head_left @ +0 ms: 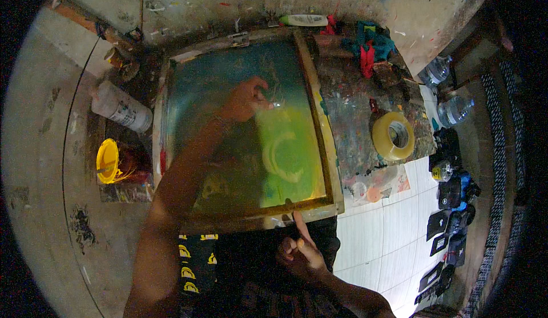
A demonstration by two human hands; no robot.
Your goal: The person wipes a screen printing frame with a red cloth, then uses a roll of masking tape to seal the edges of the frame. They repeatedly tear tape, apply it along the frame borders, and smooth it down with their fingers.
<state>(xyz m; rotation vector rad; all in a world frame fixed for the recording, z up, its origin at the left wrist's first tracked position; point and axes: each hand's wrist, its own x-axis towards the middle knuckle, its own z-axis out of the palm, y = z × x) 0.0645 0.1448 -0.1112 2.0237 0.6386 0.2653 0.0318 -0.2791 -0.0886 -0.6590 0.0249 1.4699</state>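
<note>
A framed mesh screen point(285, 152), blue-green above and lit yellow-green lower right, lies before me with a pale swirl on it. My left hand point(246, 98) is over its upper middle, fingers curled in, with a small shiny spot beside the fingertips; whatever they may hold is unclear. My right hand point(302, 246) is at the lower frame edge, index finger stretched onto the wood and the other fingers bent, holding nothing visible. Below the screen is dark cloth point(251, 255), with yellow prints at its left.
Left stand a white bottle point(121, 105) and yellow-rimmed bucket point(108, 161). Right, a paint-spattered board point(348, 135) bears a tape roll point(393, 149) and coloured rags point(374, 41). Water jugs point(455, 111) and dark items point(451, 192) line the right; a bottle point(302, 20) lies behind.
</note>
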